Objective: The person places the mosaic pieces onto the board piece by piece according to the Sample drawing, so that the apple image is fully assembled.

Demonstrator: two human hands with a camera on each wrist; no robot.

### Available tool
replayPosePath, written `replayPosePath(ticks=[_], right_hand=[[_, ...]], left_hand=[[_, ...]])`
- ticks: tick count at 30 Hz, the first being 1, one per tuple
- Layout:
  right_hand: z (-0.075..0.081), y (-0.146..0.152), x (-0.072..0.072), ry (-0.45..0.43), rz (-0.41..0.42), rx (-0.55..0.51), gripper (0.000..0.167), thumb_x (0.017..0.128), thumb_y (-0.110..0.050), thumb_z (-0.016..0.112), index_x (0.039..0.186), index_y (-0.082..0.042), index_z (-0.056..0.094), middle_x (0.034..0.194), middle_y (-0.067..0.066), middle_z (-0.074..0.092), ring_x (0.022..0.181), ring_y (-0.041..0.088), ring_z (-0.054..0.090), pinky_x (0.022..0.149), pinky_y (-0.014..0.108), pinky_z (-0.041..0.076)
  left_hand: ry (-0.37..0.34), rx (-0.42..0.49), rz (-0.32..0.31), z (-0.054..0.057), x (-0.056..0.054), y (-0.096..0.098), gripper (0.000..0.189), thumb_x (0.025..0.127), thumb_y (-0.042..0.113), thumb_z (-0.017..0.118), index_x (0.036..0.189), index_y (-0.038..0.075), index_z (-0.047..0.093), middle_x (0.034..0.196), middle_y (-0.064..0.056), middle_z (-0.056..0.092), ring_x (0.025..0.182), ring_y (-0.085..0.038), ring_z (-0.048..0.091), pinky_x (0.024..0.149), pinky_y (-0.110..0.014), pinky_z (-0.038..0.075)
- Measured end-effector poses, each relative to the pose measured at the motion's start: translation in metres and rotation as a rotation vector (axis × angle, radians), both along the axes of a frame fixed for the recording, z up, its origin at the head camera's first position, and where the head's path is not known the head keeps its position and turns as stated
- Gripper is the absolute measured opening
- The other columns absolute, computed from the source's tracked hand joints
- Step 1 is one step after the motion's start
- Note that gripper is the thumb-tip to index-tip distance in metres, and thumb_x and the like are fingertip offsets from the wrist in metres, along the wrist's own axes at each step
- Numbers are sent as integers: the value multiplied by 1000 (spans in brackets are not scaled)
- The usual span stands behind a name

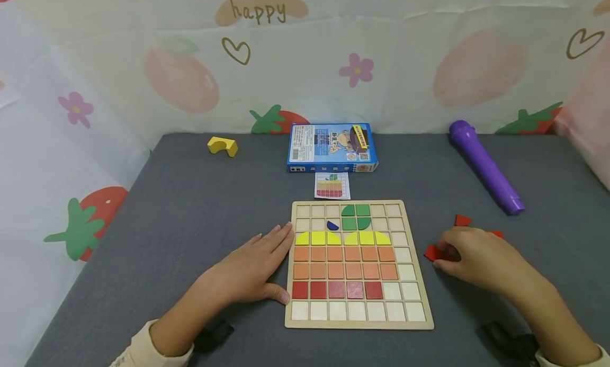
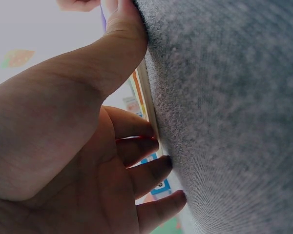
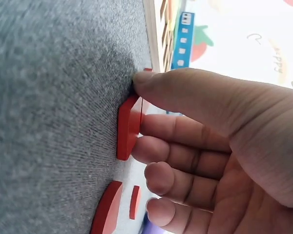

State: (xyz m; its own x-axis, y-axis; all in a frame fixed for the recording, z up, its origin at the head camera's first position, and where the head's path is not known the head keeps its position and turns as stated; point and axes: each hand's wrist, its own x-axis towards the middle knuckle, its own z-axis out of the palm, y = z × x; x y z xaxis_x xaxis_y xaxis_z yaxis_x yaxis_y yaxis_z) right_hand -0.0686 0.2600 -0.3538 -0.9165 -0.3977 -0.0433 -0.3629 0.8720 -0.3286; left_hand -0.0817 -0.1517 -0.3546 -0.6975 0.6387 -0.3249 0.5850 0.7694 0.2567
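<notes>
A wooden grid board (image 1: 359,324) lies on the table, with rows of red, orange and yellow tiles and a few green ones set in its cells. My left hand (image 1: 254,266) rests flat at its left edge, fingers straight, fingertips and thumb touching the frame. To the right of the board, my right hand (image 1: 481,256) has its fingers curled at a red tile (image 3: 129,129), thumb at one end and fingertips along its side. That tile lies on the table. Other red pieces, a rounded red piece (image 3: 107,207) and a small red tile (image 1: 462,220), lie around this hand.
Behind the board are a small pattern card (image 1: 332,186) and a blue box (image 1: 332,147). A purple cylinder (image 1: 486,166) lies at the back right. A yellow arch block (image 1: 222,145) sits at the back left. A printed cloth (image 1: 405,54) hangs behind the table.
</notes>
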Motion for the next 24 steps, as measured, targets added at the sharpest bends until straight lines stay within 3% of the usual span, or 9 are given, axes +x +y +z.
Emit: replayPosePath(ticks=[11, 24], right_hand=[[-4, 0, -2, 10, 74, -51, 19, 78, -12, 84, 87, -17, 69, 82, -11, 51, 68, 5, 47, 58, 25, 42], [3, -9, 3, -42, 189, -156, 23, 80, -12, 85, 94, -21, 69, 84, -13, 51, 71, 3, 47, 59, 23, 42]], left_hand=[[-1, 0, -4, 1, -1, 0, 114, 81, 62, 72, 160, 3, 15, 167, -12, 9, 151, -30, 13, 117, -54, 21], [5, 35, -13, -1, 0, -2, 113, 82, 62, 71, 160, 2, 16, 167, -14, 10, 151, -32, 15, 116, -55, 22]])
